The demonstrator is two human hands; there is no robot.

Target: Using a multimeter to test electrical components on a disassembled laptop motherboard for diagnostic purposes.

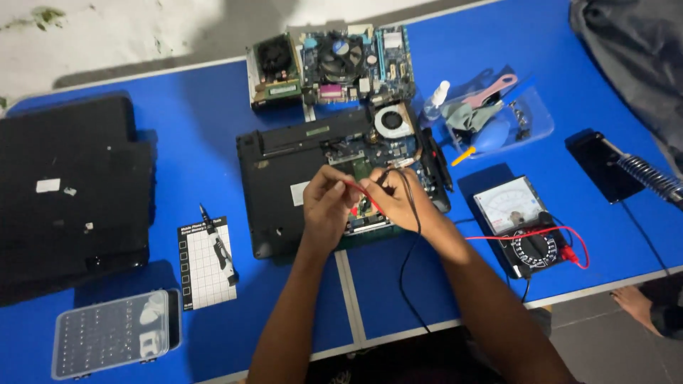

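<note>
Blue counter, filling most of the view, pale seam down its middle. At far left, stack of closed black laptops. At centre, opened laptop, bottom cover partly off, board and round fan bared at its right half. Behind it, touching its rear edge, loose motherboard with a cooler, and a smaller green board at its left. At top right corner, grey cloth. At lower left, clear lidded box of small parts. Right of that, gridded white mat with a black screwdriver lying across it. Right of the laptop, clear tray holding a blue blower, a pink tool, a grey rag; small white bottle just beside it. Near the right edge, black phone, with a coiled metal stand over its corner. Below the tray, analogue meter, white dial face above, black selector below, red lead and black lead running from it toward the middle. Over the bared board, left hand and right hand close together, almost touching. Left fingers pinching the red probe, tip down on the board. Right fingers curled shut around the black probe, cable trailing over the wrist and off the counter's near edge. At lower right, beyond the counter, a bare foot on the floor.
</note>
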